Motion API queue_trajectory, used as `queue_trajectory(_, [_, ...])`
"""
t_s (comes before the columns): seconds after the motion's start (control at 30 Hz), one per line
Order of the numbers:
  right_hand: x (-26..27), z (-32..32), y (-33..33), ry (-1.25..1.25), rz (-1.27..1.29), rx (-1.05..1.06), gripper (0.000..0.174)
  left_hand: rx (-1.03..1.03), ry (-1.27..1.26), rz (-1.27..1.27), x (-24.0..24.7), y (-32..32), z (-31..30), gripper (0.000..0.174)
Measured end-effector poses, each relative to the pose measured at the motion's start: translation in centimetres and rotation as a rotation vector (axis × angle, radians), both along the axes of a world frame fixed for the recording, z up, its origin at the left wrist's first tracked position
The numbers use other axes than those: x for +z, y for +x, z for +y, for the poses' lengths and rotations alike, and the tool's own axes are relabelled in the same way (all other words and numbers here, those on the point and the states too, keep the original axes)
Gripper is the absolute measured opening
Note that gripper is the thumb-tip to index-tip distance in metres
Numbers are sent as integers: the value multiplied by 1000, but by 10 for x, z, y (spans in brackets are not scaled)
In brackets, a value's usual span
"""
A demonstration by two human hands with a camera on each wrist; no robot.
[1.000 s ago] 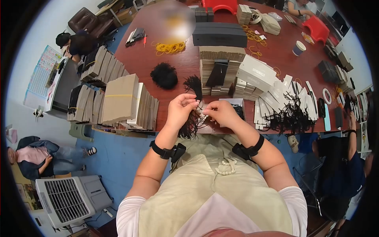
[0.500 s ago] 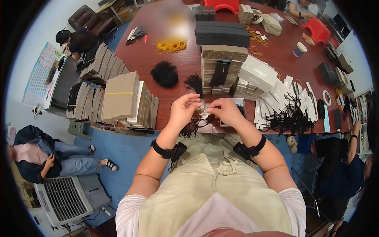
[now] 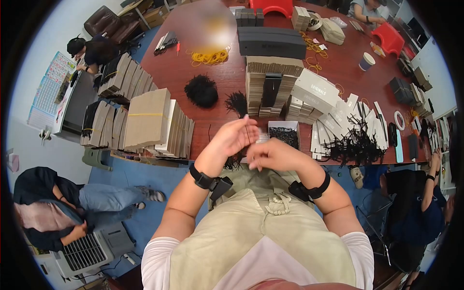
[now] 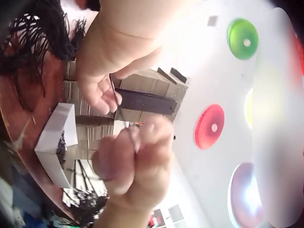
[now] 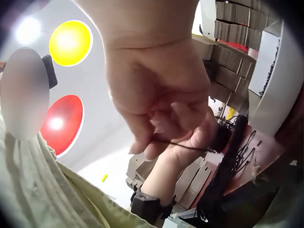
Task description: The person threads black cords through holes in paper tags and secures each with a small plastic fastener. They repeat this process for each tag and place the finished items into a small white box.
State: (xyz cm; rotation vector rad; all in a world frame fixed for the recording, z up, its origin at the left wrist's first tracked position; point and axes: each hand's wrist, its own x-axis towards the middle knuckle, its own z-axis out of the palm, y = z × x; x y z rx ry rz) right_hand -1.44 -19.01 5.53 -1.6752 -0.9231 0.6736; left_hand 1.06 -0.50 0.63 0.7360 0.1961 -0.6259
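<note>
My left hand (image 3: 245, 130) is raised over the near edge of the red-brown table (image 3: 169, 77), thumb and fingers pinching a thin black cord (image 4: 114, 99). My right hand (image 3: 259, 157) sits lower and nearer my body, curled into a fist. It pinches the other end of the same cord (image 5: 176, 143), which runs taut between the hands. A bundle of black cords (image 3: 233, 160) hangs at the table edge below my left hand. Behind my right hand stands a small white box (image 3: 284, 124) holding black pieces.
Stacked cardboard sheets (image 3: 150, 121) fill the table's left side. A black tassel pile (image 3: 200, 91) and yellow rubber bands (image 3: 208, 58) lie farther back. White tags with black cords (image 3: 353, 137) spread at the right. People sit at the left (image 3: 53, 212) and right (image 3: 420, 208).
My hands, which met at a small white piece, have parted: the left rose, the right dropped toward my body, and a cord is stretched between them. The person at the left shifted.
</note>
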Motion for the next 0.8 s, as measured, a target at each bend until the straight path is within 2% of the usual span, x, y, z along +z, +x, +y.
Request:
queue_trajectory(0.07, [-8,-12,1,-29,42,219,15,61,-247,170,-3,15,12,25])
queue_trajectory(0.1, [-4,-18,2,-66,112,291,20,39,-263,133,-1,18,19,25])
queue_trajectory(0.2, [2,-35,-3,256,447,317,22,58,-189,100,-1,19,27,23])
queue_trajectory(0.23, [11,-41,-4,278,529,281,23,41,-185,79,-6,19,32,23])
queue_trajectory(0.27, [8,-44,-1,318,488,195,23,24,-180,58,-9,19,34,23])
queue_trajectory(0.33, [3,-47,7,394,400,24,23,61,64,-72,7,8,22,23])
queue_trajectory(0.37, [2,-43,6,375,337,-200,19,64,155,-161,16,2,15,23])
queue_trajectory(0.47, [-3,-33,14,283,371,-636,13,31,361,-409,18,-10,9,27])
queue_trajectory(0.5, [2,-28,14,282,382,-687,12,36,474,-497,22,-14,4,28])
queue_trajectory(0.57, [2,-26,16,176,411,-535,14,88,690,-647,26,-21,-5,35])
queue_trajectory(0.6, [1,-25,16,124,427,-459,16,53,600,-616,30,-25,-10,35])
queue_trajectory(0.73, [-3,-9,18,85,653,-413,23,-62,275,-473,27,-28,-14,36])
queue_trajectory(0.8, [-1,-10,18,32,607,-392,22,-61,137,-368,23,-27,-14,35])
